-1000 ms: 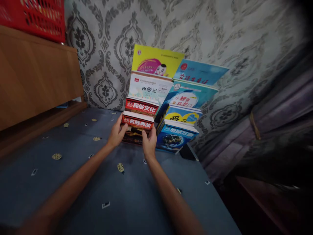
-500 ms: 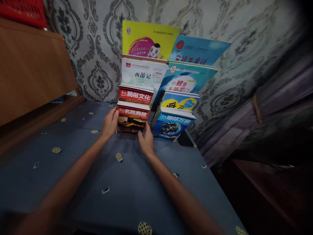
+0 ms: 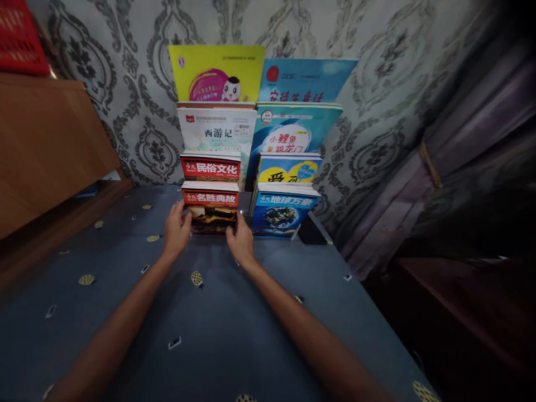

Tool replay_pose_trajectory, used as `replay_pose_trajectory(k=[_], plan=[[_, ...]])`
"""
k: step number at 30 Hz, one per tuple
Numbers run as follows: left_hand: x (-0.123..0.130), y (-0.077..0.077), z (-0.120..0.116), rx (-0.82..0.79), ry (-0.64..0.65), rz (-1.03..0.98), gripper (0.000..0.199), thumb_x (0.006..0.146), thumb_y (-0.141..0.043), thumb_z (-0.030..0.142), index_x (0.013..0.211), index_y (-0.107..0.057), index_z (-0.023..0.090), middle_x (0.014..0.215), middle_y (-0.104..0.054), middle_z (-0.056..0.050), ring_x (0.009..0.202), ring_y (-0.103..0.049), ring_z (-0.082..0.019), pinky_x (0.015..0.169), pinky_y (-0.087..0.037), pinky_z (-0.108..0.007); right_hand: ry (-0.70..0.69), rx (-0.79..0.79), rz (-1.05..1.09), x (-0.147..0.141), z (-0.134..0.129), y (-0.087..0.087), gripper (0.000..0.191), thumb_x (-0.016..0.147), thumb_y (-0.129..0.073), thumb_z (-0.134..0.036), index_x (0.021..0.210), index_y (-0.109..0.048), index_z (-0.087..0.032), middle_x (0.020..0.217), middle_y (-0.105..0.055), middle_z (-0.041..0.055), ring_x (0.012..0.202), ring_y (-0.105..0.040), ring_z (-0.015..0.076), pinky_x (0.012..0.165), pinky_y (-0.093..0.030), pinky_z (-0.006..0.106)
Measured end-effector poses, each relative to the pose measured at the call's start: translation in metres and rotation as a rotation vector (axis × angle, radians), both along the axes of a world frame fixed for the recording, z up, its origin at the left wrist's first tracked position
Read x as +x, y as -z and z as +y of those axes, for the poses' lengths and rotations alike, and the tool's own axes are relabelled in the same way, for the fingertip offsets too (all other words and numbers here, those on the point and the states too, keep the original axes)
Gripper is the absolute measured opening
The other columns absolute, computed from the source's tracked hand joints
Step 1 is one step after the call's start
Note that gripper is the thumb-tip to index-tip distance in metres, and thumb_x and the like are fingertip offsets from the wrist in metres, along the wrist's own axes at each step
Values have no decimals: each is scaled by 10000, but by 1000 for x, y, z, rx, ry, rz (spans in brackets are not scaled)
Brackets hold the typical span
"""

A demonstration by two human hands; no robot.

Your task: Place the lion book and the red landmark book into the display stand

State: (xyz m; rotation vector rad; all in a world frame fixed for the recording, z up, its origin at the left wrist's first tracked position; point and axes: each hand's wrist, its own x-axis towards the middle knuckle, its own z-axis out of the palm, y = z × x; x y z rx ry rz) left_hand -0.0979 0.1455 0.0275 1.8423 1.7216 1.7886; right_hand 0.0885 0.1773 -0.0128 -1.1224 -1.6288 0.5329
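Observation:
Two columns of books stand upright in stepped rows against the wall. My left hand [image 3: 176,231] holds the left edge of the front book [image 3: 211,212], which has a red title band and a dark golden cover picture. At its right edge, my right hand [image 3: 240,237] grips the same book, with fingers bent round the side. Behind it stand a red book [image 3: 211,167], a white book [image 3: 215,123] and a tall yellow-green book [image 3: 218,70]. Beside my right hand is a blue book with a globe [image 3: 282,215], standing in front of several blue and yellow books.
A patterned blue cloth [image 3: 201,335] covers the table. A dark flat object [image 3: 312,231] lies right of the books. At left is a wooden cabinet [image 3: 46,145] with a red basket [image 3: 20,42] on top. A tied curtain [image 3: 389,206] hangs at right.
The view has turned, so the books appear further left and squarer on. My left hand sits slightly lower on the front book's edge. My right hand stays at its right edge.

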Motion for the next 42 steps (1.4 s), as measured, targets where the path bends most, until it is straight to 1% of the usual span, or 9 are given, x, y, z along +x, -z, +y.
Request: replay_pose_trajectory(k=[6, 11, 14, 20, 23, 26, 29, 34, 42], plan=[[-2, 1, 2, 4, 19, -28, 413, 848, -526, 235, 1246, -625, 196, 1156, -643, -93, 1109, -604, -245, 984, -503, -392, 20, 10, 13, -3, 0, 0, 568, 804, -540, -197, 1371, -534, -167, 1244, -695, 118, 1130, -658, 273, 1009, -505, 416], [-4, 1, 4, -5, 46, -72, 428, 839, -527, 256, 1252, -624, 196, 1187, -645, -95, 1119, -609, -249, 960, -520, -394, 24, -3, 8, -3, -1, -1, 563, 813, -536, -210, 1372, -533, -136, 1227, -699, 143, 1107, -668, 285, 993, -514, 431], [-5, 3, 4, -12, 61, -91, 423, 838, -534, 259, 1245, -630, 192, 1207, -642, -101, 1128, -610, -250, 973, -517, -402, 15, -5, -1, -2, -1, -1, 565, 818, -535, -215, 1379, -529, -146, 1236, -697, 135, 1124, -663, 280, 1006, -506, 422], [-7, 5, 4, -14, 95, -96, 431, 835, -532, 238, 1255, -622, 200, 1221, -633, -100, 1157, -599, -239, 999, -511, -395, 14, 2, -9, -2, 0, -2, 554, 821, -529, -208, 1365, -536, -106, 1271, -676, 165, 1150, -649, 296, 1011, -506, 429], [-9, 7, 2, -20, 72, -44, 432, 830, -518, 229, 1247, -626, 199, 1167, -645, -96, 1118, -612, -237, 951, -537, -392, 7, 2, 26, -3, 0, -1, 551, 816, -532, -193, 1363, -538, -131, 1263, -680, 142, 1164, -640, 283, 1028, -500, 431], [-10, 12, -1, -34, 17, -10, 406, 827, -507, 251, 1202, -647, 178, 1070, -666, -100, 1024, -643, -239, 848, -572, -377, 23, 12, 55, -7, 0, 2, 582, 808, -539, -188, 1387, -514, -124, 1350, -622, 155, 1255, -579, 286, 1094, -450, 442], [-10, 15, -4, -57, 0, 3, 405, 826, -504, 267, 1188, -653, 165, 1045, -681, -108, 990, -659, -248, 810, -575, -376, 37, 27, 69, -12, 0, 7, 628, 813, -534, -186, 1432, -465, -104, 1408, -571, 175, 1323, -517, 294, 1147, -392, 460], [-10, 15, -6, -82, -6, -8, 421, 809, -509, 262, 1193, -654, 173, 1067, -691, -108, 995, -663, -249, 818, -569, -377, 63, 47, 99, -18, -1, 13, 668, 814, -518, -168, 1471, -418, -95, 1457, -523, 181, 1358, -479, 303, 1162, -374, 483], [-12, 17, -3, -95, 35, -99, 449, 768, -555, 269, 1195, -657, 176, 1106, -688, -99, 1035, -649, -240, 966, -522, -411, 67, 77, 117, -17, 0, 12, 656, 804, -514, -146, 1458, -453, -151, 1365, -607, 133, 1272, -553, 273, 1111, -436, 434]])
